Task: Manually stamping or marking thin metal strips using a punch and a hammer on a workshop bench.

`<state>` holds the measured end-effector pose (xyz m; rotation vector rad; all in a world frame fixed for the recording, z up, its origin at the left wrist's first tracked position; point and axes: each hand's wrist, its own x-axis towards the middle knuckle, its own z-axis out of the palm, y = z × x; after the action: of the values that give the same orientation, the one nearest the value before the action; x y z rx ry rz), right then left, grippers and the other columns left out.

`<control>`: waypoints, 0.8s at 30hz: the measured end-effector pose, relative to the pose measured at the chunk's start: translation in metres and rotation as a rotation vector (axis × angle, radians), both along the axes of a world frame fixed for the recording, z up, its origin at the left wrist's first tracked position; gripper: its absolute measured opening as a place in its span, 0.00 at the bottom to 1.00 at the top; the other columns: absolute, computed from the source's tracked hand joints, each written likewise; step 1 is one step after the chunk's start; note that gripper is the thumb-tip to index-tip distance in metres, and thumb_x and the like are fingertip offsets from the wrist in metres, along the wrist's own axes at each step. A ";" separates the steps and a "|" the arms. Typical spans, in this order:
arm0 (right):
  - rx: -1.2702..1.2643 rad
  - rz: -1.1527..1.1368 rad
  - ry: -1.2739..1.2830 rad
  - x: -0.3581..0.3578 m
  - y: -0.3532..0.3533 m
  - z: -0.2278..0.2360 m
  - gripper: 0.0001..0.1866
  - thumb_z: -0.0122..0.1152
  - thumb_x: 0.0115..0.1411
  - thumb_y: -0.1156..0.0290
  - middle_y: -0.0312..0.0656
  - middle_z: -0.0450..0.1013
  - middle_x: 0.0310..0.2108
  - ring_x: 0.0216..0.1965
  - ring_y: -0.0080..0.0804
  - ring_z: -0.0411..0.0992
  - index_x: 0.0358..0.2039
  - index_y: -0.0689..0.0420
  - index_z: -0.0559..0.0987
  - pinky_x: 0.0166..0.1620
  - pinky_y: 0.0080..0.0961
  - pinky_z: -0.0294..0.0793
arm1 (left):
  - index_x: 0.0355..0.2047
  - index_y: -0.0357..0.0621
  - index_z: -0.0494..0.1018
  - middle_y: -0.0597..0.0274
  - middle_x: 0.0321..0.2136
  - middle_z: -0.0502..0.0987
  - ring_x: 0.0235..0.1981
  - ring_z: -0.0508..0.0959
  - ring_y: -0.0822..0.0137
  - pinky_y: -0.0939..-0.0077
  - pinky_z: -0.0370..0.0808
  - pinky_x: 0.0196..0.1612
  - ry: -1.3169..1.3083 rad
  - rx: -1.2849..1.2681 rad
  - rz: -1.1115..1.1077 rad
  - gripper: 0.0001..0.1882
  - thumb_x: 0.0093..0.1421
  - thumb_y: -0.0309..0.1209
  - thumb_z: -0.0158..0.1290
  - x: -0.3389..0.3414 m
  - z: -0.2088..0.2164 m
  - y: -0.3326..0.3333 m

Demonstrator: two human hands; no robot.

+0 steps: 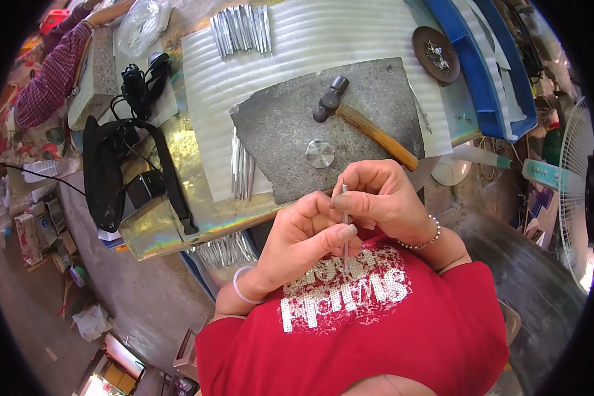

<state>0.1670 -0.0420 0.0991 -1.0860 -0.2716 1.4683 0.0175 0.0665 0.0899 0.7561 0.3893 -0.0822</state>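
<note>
A hammer (369, 131) lies on the stone slab (277, 122), a round dish (422, 41) holds metal slivers (437, 57), and left hand (309, 228) and right hand (381, 198) grip a thin rod (346, 216) before the red shirt (356, 336)

From the left hand (305, 228), there is room to pass over the grey stone (270, 125) at 11 o'clock. The shiny disc (320, 154) is in the way at 12, with the hammer (358, 120) behind it. The right hand (383, 195) blocks 2 to 3. Thin metal strips (243, 175) lie at 10.
</note>
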 end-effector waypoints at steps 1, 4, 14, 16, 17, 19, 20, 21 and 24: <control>-0.007 -0.001 -0.001 0.000 0.002 0.000 0.07 0.59 0.58 0.72 0.33 0.72 0.24 0.24 0.12 0.68 0.31 0.63 0.75 0.24 0.09 0.65 | 0.37 0.37 0.63 0.56 0.28 0.77 0.30 0.77 0.73 0.79 0.76 0.34 -0.001 -0.002 0.001 0.07 0.61 0.24 0.49 0.000 -0.001 0.002; -0.007 -0.020 -0.006 0.000 0.009 0.004 0.06 0.60 0.58 0.72 0.33 0.73 0.25 0.24 0.12 0.69 0.31 0.63 0.75 0.26 0.10 0.67 | 0.37 0.37 0.63 0.55 0.29 0.77 0.30 0.77 0.74 0.80 0.75 0.34 -0.017 0.020 -0.010 0.06 0.62 0.24 0.49 0.001 -0.004 0.007; -0.043 -0.032 -0.067 0.000 0.021 0.004 0.05 0.60 0.57 0.74 0.31 0.71 0.23 0.20 0.10 0.64 0.31 0.62 0.74 0.21 0.08 0.59 | 0.36 0.39 0.62 0.54 0.29 0.78 0.29 0.76 0.74 0.82 0.74 0.33 0.003 -0.057 -0.006 0.06 0.63 0.26 0.48 0.005 -0.009 0.015; -0.047 -0.027 -0.070 0.001 0.023 0.004 0.05 0.59 0.57 0.74 0.31 0.71 0.23 0.20 0.10 0.64 0.31 0.61 0.74 0.21 0.08 0.59 | 0.36 0.39 0.62 0.54 0.29 0.78 0.29 0.77 0.73 0.82 0.74 0.33 -0.013 -0.060 -0.016 0.06 0.63 0.26 0.47 0.006 -0.009 0.016; -0.047 -0.029 -0.059 0.001 0.024 0.004 0.05 0.59 0.57 0.74 0.31 0.71 0.23 0.20 0.10 0.64 0.31 0.61 0.74 0.21 0.08 0.59 | 0.36 0.39 0.62 0.54 0.29 0.78 0.29 0.77 0.73 0.82 0.74 0.33 -0.015 -0.060 -0.016 0.06 0.63 0.26 0.47 0.006 -0.010 0.017; -0.046 -0.031 -0.050 0.002 0.025 0.004 0.05 0.59 0.57 0.74 0.31 0.71 0.23 0.20 0.10 0.64 0.31 0.61 0.74 0.21 0.08 0.59 | 0.37 0.39 0.62 0.53 0.29 0.78 0.30 0.77 0.72 0.81 0.74 0.32 -0.019 -0.048 -0.017 0.06 0.63 0.27 0.47 0.006 -0.011 0.018; -0.050 -0.036 -0.040 0.002 0.026 0.004 0.05 0.59 0.57 0.73 0.31 0.71 0.23 0.20 0.10 0.64 0.31 0.61 0.74 0.20 0.08 0.58 | 0.37 0.39 0.62 0.53 0.29 0.78 0.30 0.77 0.72 0.81 0.74 0.32 -0.021 -0.048 -0.018 0.06 0.63 0.27 0.47 0.007 -0.011 0.018; -0.055 -0.040 -0.029 0.003 0.027 0.004 0.05 0.59 0.57 0.73 0.31 0.70 0.22 0.20 0.10 0.64 0.31 0.61 0.74 0.20 0.08 0.58 | 0.37 0.39 0.62 0.53 0.29 0.78 0.30 0.77 0.71 0.81 0.75 0.32 -0.012 -0.059 -0.012 0.06 0.63 0.27 0.47 0.008 -0.011 0.018; -0.072 -0.039 -0.042 0.004 0.028 0.002 0.05 0.59 0.58 0.73 0.31 0.70 0.22 0.19 0.10 0.63 0.31 0.60 0.74 0.19 0.09 0.57 | 0.38 0.39 0.62 0.53 0.30 0.78 0.30 0.78 0.71 0.80 0.75 0.33 0.010 -0.083 -0.010 0.06 0.63 0.27 0.47 0.010 -0.012 0.020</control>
<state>0.1709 -0.0143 0.1011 -1.1752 -0.2281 1.4310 0.0273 0.0866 0.0782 0.6761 0.3891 -0.1113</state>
